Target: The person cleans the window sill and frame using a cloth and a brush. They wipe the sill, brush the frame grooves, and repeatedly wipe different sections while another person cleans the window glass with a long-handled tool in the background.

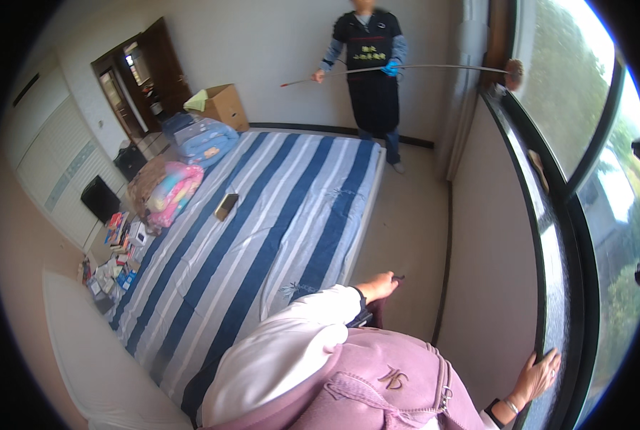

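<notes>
My left hand (379,286) is closed, held out over the gap between the bed and the window wall. It grips a dark maroon cloth (379,312), whose lower part hangs below the wrist, partly hidden by my sleeve. My right hand (537,378) lies on the dark window ledge (551,315), fingers apart and holding nothing. Across the room a person in a black apron (370,54) holds a long thin pole (434,67) level in both hands, one in a blue glove. The pole's brownish round duster head (513,74) reaches the window.
A bed with a blue-and-white striped sheet (262,208) fills the middle, with a phone (226,207) and folded quilts (207,140) on it. Behind stands a cardboard box (224,106). Books and boxes (123,233) crowd the left side. A pale object (538,170) lies along the window frame.
</notes>
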Tool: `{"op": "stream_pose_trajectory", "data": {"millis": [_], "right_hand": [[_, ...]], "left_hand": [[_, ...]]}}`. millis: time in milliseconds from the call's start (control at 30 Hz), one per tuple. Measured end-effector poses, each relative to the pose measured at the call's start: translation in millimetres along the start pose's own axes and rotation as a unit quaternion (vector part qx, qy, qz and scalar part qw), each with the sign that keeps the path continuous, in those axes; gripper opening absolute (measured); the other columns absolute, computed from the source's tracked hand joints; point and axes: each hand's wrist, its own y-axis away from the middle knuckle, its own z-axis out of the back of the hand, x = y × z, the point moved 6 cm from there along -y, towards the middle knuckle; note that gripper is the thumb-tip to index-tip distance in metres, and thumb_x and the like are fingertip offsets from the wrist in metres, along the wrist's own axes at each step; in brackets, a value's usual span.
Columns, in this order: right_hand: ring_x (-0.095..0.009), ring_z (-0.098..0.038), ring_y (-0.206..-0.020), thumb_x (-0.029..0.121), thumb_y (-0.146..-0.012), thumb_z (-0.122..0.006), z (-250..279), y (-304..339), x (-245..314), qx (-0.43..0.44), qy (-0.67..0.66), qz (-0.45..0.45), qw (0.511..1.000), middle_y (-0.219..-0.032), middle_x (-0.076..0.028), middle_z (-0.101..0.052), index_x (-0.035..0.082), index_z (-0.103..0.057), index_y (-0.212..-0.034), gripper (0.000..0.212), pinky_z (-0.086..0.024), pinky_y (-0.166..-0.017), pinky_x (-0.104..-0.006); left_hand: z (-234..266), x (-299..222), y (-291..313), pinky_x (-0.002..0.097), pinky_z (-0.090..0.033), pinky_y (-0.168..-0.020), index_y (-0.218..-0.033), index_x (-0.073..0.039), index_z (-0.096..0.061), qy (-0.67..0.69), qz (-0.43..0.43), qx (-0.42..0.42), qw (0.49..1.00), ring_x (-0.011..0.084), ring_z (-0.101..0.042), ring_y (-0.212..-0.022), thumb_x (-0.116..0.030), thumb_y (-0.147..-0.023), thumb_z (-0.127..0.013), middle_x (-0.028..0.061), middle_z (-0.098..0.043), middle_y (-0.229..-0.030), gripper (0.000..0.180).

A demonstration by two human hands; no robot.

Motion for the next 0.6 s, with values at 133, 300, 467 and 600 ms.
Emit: {"op": "stream_pose_trajectory", "data": {"millis": [133,300,467,600], "right_hand": [[-0.026,-0.038,-0.130,0.032,-0.086,-0.058,-7.9,1.4,-4.9,-0.022,-0.021,0.009,1.000,-0.139,-0.015,-0.041,0.005,-0.041,-0.135,0.058,-0.033,-0.102,-0.0412],[-0.028,-0.038,-0.129,0.030,-0.085,-0.060,-5.4,1.1,-5.9,-0.042,-0.026,0.011,0.999,-0.138,-0.015,-0.043,0.004,-0.041,-0.134,0.059,-0.031,-0.105,-0.0394],[-0.028,-0.038,-0.129,0.029,-0.084,-0.061,-3.4,1.0,-6.3,-0.020,-0.011,-0.002,1.000,-0.138,-0.014,-0.042,0.006,-0.041,-0.135,0.060,-0.030,-0.105,-0.0399],[-0.028,-0.037,-0.129,0.029,-0.082,-0.063,-2.9,1.1,-7.6,-0.012,-0.012,-0.017,1.000,-0.139,-0.012,-0.042,0.007,-0.040,-0.135,0.062,-0.029,-0.105,-0.0403]], "left_hand": [[2.1,3.0,-3.8,0.0435,-0.048,-0.079,-0.106,0.004,-0.058,0.015,-0.003,0.022,1.000,0.0371,-0.063,-0.088,-0.033,-0.089,-0.047,0.0234,-0.065,-0.092,0.042],[-7.4,16.7,-31.4,0.0405,-0.051,-0.072,-0.117,-0.008,-0.053,0.004,0.001,0.139,0.990,0.0280,-0.067,-0.080,-0.028,-0.095,-0.035,0.0188,-0.068,-0.084,0.034],[19.0,-3.1,-74.9,0.0456,-0.045,-0.088,-0.123,-0.002,-0.049,-0.075,-0.045,-0.056,0.995,0.0404,-0.056,-0.103,-0.036,-0.090,-0.045,0.0270,-0.059,-0.110,0.048],[34.0,-25.8,-101.0,0.0465,-0.045,-0.087,-0.120,0.000,-0.051,-0.083,-0.050,-0.036,0.995,0.0412,-0.057,-0.102,-0.040,-0.091,-0.043,0.0263,-0.061,-0.105,0.050]]}}
